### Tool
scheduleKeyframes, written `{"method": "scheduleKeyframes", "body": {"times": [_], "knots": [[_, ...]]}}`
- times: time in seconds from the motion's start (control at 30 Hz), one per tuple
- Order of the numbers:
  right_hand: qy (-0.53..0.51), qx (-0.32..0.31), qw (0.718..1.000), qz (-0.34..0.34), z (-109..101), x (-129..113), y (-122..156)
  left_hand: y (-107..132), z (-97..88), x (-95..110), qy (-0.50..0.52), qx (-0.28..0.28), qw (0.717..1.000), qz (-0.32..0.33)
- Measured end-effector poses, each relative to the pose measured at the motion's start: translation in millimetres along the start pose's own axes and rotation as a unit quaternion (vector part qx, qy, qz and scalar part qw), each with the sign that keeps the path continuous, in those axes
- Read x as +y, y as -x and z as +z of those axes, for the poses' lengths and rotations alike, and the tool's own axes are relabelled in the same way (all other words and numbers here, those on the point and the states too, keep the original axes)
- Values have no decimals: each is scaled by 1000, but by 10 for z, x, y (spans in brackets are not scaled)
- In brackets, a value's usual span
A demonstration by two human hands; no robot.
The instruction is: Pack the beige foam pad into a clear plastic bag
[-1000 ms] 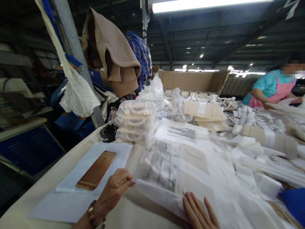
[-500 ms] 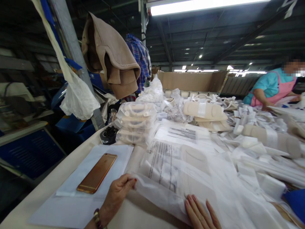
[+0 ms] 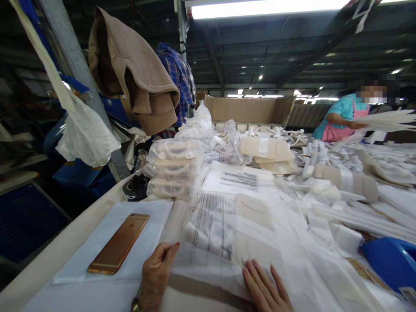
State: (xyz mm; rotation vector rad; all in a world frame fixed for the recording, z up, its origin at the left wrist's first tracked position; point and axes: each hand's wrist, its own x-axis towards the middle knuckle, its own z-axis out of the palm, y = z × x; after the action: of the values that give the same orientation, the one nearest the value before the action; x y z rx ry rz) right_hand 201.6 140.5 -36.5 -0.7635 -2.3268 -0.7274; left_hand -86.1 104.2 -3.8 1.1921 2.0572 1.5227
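Note:
A translucent plastic bag printed with dark lines of text lies in front of me. Inside it are a beige padded piece and some white contents that I cannot make out. My left hand is closed at the bag's left edge, thumb and fingers pinching the film. Pressed flat on the lower part of the bag, my right hand has its fingers stretched out and grips nothing. Beyond this bag lies another printed white bag.
A gold phone rests on pale sheets at the left. Stacked bagged beige pieces stand behind, beside a black tape roll. White parts cover the right side, near a blue object. A co-worker holds white strips.
My left hand has turned more upright and lowered the bag's edge, which lies flatter. My right hand stays on the bag. The view has shifted right; the co-worker has lifted white strips.

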Motion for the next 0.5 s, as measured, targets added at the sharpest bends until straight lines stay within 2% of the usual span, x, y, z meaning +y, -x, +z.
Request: {"method": "scheduleKeyframes", "body": {"times": [0.1,0.27,0.4,0.5], "knots": [[-19,8,999,39,-21,-32,-10,-5,-10,1,-12,7,1000,5],[13,-10,1000,-2,-85,-44,-57,-33,-6,28,-48,4,998,30],[15,-30,999,29,-147,-55,-89,-46,3,17,-69,-9,998,12],[26,-38,999,18,-191,-68,-112,-55,-4,-17,-75,-13,997,3]]}}
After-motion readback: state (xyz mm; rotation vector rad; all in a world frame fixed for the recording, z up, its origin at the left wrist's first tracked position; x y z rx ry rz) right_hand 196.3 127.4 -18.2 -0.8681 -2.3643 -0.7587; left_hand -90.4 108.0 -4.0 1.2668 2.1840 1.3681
